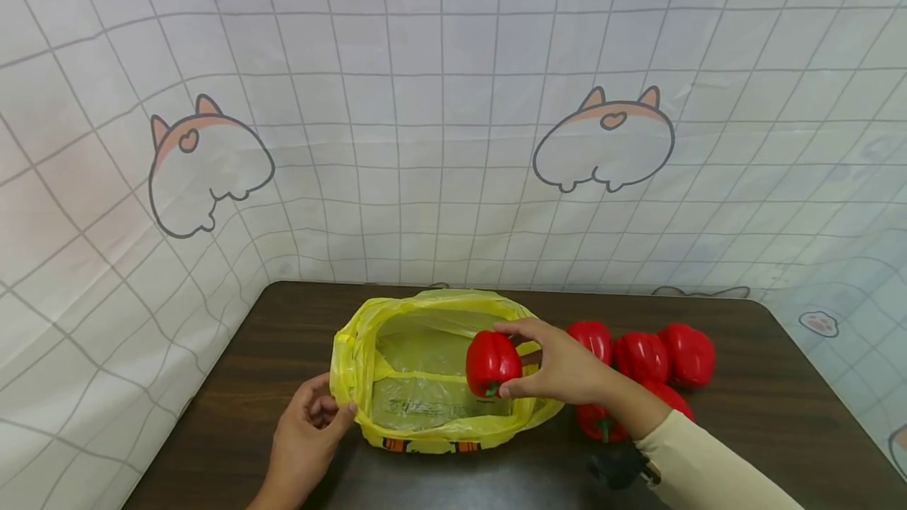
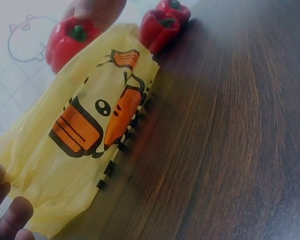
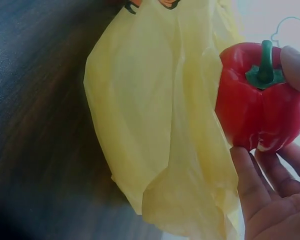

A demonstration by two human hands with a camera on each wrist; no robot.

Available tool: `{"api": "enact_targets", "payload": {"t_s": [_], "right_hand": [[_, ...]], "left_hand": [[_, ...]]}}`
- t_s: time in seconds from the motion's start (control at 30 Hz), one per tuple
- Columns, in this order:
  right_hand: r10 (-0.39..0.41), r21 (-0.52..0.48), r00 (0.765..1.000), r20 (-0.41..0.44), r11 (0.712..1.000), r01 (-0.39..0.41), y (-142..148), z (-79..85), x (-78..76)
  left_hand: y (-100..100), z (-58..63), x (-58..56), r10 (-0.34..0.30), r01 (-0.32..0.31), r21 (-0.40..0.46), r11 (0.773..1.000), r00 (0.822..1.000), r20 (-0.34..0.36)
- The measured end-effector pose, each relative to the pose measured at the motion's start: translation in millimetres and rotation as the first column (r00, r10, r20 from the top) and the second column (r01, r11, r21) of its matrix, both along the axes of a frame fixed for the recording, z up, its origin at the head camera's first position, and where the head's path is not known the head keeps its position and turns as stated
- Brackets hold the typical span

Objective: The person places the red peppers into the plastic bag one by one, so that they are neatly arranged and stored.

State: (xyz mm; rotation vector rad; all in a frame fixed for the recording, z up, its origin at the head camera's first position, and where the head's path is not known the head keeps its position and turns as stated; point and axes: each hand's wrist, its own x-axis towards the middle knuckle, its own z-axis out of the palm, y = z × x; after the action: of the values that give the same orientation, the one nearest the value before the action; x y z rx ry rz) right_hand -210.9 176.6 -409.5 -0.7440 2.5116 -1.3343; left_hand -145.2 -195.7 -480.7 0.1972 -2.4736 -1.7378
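Gridded cloth (image 1: 453,140) backs the table (image 1: 779,415); right hand (image 1: 567,364) pinches a pepper (image 1: 489,359), stem (image 1: 491,390) facing nearward; left hand (image 1: 301,439) pinches the bag (image 1: 354,372).

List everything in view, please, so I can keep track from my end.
Held red pepper: one, red with green stem, over the bag's opening
Table peppers: at least five, red, right of the bag, partly hidden by the arm
Yellow bag: one, yellow with orange-and-black print, mid-table, open
Table: one, dark brown, under the bag
Backdrop: count unclear, white with grey grid, behind the table
Cartoon drawings: two whole, white and orange, on the backdrop
Dark object: one, black, beside the cuff, unidentified
Sleeve: one, cream, right arm
Left grip: one, bare, holding the bag's left side
Right grip: one, bare, holding the pepper
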Motion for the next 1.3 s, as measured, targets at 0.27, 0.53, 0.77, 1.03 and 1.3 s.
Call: {"api": "enact_targets", "payload": {"t_s": [0.27,0.53,0.77,1.03,1.3], "right_hand": [[0.002,0.027,1.000,0.010,1.000,-0.002,-4.4,-10.0,-0.8],[0.045,0.044,0.999,0.021,0.998,-0.046,-11.9,-15.9,-0.7],[0.070,0.049,0.997,0.032,0.996,-0.071,-16.6,-21.6,-0.8],[0.045,0.105,0.999,0.030,0.993,-0.048,-18.9,-23.5,-1.1],[0.032,0.181,0.999,-0.010,0.983,-0.030,-21.9,-25.3,-2.7]], "left_hand": [[0.6,0.7,0.9,0.001,-0.001,-0.001,1.000,1.000,-0.010],[0.6,-0.2,0.8,-0.001,0.001,0.017,1.000,1.000,0.005],[1.3,0.5,0.3,0.002,-0.002,0.016,1.000,1.000,0.015],[1.8,0.9,0.6,-0.002,0.002,0.022,1.000,1.000,0.009],[1.5,-0.6,-0.1,0.008,-0.009,0.015,1.000,1.000,0.018]]}}
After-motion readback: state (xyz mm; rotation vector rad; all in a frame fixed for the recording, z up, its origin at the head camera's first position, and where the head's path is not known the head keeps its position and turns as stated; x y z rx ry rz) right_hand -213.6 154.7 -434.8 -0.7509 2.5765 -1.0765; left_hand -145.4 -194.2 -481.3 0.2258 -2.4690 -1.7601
